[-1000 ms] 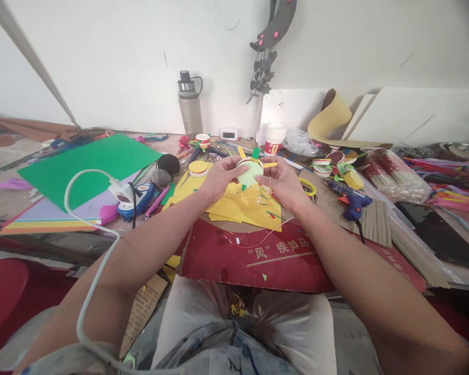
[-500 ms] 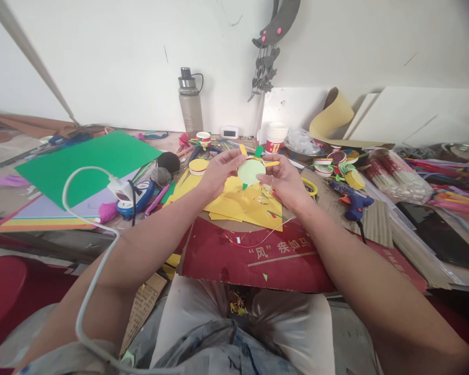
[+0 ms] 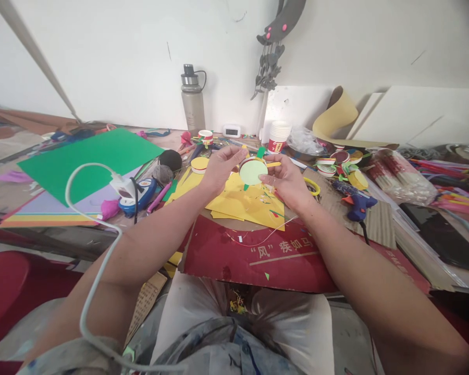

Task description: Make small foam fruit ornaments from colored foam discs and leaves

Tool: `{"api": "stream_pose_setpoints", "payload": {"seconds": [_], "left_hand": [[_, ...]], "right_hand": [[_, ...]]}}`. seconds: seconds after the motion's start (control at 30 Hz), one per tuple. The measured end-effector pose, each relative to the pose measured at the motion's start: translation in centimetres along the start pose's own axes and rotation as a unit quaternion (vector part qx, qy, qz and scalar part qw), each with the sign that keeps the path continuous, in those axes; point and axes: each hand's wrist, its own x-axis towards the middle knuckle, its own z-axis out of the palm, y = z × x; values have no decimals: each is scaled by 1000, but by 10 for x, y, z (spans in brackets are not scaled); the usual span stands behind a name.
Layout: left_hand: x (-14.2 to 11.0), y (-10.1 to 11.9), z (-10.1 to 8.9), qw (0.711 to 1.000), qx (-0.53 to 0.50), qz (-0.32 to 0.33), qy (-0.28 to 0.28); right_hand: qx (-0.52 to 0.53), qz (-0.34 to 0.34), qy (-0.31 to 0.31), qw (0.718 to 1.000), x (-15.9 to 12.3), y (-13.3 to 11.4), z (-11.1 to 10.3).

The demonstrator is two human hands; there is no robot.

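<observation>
A round paper craft (image 3: 253,172) with a pale green face, a dark red rim and yellow and green paper tabs is held up between both hands. My left hand (image 3: 222,169) pinches the yellow tab at its upper left. My right hand (image 3: 288,181) grips the right edge, thumb on the green face, with another yellow tab by the fingers. Below lie yellow paper sheets (image 3: 230,200) strewn with small paper scraps. Left of the craft, beyond my left wrist, sits a yellow-topped round piece (image 3: 199,165).
A red cardboard sheet (image 3: 219,255) covers the front edge. To the right lie a blue glue gun (image 3: 357,205), yellow-handled scissors (image 3: 311,186) and a phone (image 3: 440,234). A bottle (image 3: 193,104) and paper cups (image 3: 278,136) stand behind. A white cable (image 3: 97,281) crosses my left arm.
My left fingers have shifted up onto the yellow tab, which they now cover more. The craft stays in both hands, and the whole view has shifted slightly.
</observation>
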Motion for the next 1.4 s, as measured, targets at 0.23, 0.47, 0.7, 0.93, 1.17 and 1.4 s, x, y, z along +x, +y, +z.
{"api": "stream_pose_setpoints", "payload": {"seconds": [0.23,0.47,0.7,0.93,1.17,1.4], "left_hand": [[1,-2,-3,1000,0,18,9],[-2,2,2,1000,3,20,19],[-3,1,3,1000,-12,17,13],[-2,0,1,1000,-15,3,8],[-4,1,1,999,-30,-9,-36],[-4,-3,3,999,-33,1,-35]], "right_hand": [[0,0,-2,1000,-1,-2,1],[-7,-4,8,1000,-2,-4,1],[-4,0,3,1000,-2,-7,2],[-9,0,1,1000,-2,-6,1],[-2,5,12,1000,-2,-7,2],[-5,-4,11,1000,-2,-7,2]]}}
